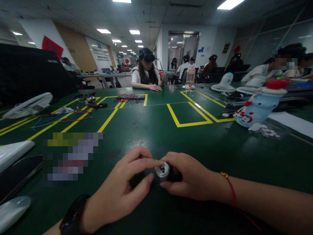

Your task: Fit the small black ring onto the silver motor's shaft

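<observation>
A small silver metal cylinder [162, 171] stands upright near the front middle of the green table [137, 130], with small holes in its top face. My right hand [189, 176], a red string round its wrist, holds the cylinder from the right between thumb and fingers. From the left, my left hand [130, 179] reaches over with its index fingertip on the cylinder's top. Its thumb is apart from the index finger, just left of the cylinder, and nothing is gripped between them. A dark band is on my left wrist. Something dark beside the cylinder is partly hidden by my right hand.
Coloured wires [130, 98] lie in a pile beyond, with loose wires and parts [91, 102] at the left. A blue bottle [259, 106] stands at the right. A white mouse [14, 210] sits at the near left. A person [146, 71] sits across the table.
</observation>
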Demonstrator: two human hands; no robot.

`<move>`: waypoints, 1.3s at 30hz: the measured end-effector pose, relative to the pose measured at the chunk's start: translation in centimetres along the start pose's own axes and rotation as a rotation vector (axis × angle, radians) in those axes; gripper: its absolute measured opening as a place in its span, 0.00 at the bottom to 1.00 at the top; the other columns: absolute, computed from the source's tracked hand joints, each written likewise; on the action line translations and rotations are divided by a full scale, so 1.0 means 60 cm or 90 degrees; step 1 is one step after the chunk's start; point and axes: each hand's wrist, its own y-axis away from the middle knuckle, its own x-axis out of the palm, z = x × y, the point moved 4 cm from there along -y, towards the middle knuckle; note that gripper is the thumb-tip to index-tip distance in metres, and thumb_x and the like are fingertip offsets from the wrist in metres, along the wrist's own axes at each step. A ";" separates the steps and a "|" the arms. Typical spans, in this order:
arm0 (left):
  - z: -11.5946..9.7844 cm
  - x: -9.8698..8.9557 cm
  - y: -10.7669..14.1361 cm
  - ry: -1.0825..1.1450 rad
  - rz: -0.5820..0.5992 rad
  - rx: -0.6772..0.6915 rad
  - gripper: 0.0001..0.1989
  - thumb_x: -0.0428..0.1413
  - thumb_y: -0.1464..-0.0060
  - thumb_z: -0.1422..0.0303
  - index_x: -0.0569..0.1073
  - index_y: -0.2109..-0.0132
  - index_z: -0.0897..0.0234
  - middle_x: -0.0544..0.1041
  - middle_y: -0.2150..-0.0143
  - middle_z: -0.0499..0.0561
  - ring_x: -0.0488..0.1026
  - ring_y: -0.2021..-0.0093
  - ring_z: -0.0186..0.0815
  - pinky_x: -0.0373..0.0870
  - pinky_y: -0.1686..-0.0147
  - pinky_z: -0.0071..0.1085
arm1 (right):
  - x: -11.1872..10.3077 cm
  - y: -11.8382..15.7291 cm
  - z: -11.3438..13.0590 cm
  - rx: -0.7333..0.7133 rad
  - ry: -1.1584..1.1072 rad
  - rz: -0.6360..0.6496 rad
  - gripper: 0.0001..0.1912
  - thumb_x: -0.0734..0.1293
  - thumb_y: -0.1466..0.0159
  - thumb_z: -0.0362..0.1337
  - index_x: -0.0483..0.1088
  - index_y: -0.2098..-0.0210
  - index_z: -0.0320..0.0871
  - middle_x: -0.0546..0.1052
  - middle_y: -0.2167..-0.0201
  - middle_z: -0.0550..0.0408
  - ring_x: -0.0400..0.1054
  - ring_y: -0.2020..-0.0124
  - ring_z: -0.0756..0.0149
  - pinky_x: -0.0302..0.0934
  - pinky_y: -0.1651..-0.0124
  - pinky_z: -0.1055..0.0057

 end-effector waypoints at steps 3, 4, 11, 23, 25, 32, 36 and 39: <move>0.012 -0.006 -0.001 0.030 -0.033 -0.038 0.13 0.48 0.40 0.74 0.72 0.52 0.56 0.68 0.57 0.48 0.68 0.56 0.36 0.65 0.56 0.32 | -0.003 0.000 0.001 -0.004 -0.007 -0.002 0.15 0.70 0.45 0.36 0.67 0.58 0.43 0.70 0.66 0.58 0.61 0.70 0.70 0.54 0.69 0.73; 0.019 -0.008 -0.002 0.039 -0.048 -0.061 0.11 0.48 0.39 0.73 0.72 0.54 0.57 0.69 0.58 0.48 0.68 0.57 0.37 0.64 0.57 0.32 | -0.004 0.000 0.002 -0.005 -0.009 -0.003 0.15 0.70 0.45 0.35 0.67 0.58 0.43 0.70 0.66 0.58 0.61 0.70 0.70 0.54 0.68 0.73; 0.096 -0.009 -0.004 0.118 -0.038 -0.302 0.13 0.48 0.38 0.61 0.74 0.63 0.60 0.71 0.70 0.45 0.68 0.68 0.36 0.62 0.68 0.29 | -0.006 0.000 0.004 0.000 -0.011 -0.007 0.15 0.70 0.44 0.35 0.67 0.58 0.43 0.71 0.65 0.58 0.62 0.69 0.70 0.55 0.67 0.73; 0.105 -0.009 0.001 0.146 -0.036 -0.312 0.13 0.49 0.39 0.59 0.74 0.62 0.60 0.71 0.70 0.45 0.68 0.68 0.36 0.61 0.68 0.29 | -0.007 0.000 0.005 0.005 -0.012 -0.001 0.15 0.70 0.44 0.35 0.67 0.57 0.42 0.71 0.64 0.56 0.63 0.68 0.68 0.55 0.66 0.72; 0.104 -0.009 0.000 0.141 -0.035 -0.307 0.13 0.49 0.39 0.59 0.74 0.62 0.60 0.71 0.70 0.45 0.68 0.69 0.36 0.62 0.68 0.29 | -0.007 0.000 0.006 0.006 -0.013 -0.001 0.15 0.70 0.45 0.35 0.67 0.58 0.42 0.71 0.64 0.56 0.62 0.68 0.69 0.55 0.66 0.72; 0.077 -0.005 -0.012 0.178 -0.004 -0.281 0.11 0.50 0.39 0.62 0.76 0.61 0.60 0.76 0.64 0.47 0.72 0.64 0.37 0.67 0.63 0.32 | -0.006 -0.001 0.006 0.003 -0.011 -0.005 0.15 0.70 0.44 0.35 0.67 0.57 0.42 0.71 0.65 0.55 0.62 0.69 0.68 0.55 0.67 0.72; 0.050 0.004 -0.018 0.175 -0.007 -0.188 0.12 0.51 0.38 0.65 0.76 0.53 0.56 0.75 0.58 0.50 0.71 0.57 0.38 0.68 0.56 0.35 | -0.004 -0.002 0.004 -0.006 0.001 -0.006 0.13 0.69 0.44 0.36 0.66 0.60 0.42 0.70 0.66 0.56 0.60 0.71 0.69 0.53 0.70 0.72; 0.035 0.009 -0.019 0.148 -0.006 -0.148 0.13 0.50 0.37 0.67 0.75 0.50 0.53 0.73 0.58 0.49 0.71 0.57 0.36 0.67 0.57 0.33 | -0.002 -0.003 0.003 -0.013 0.017 -0.011 0.11 0.69 0.44 0.37 0.65 0.63 0.42 0.69 0.69 0.58 0.58 0.73 0.70 0.51 0.71 0.73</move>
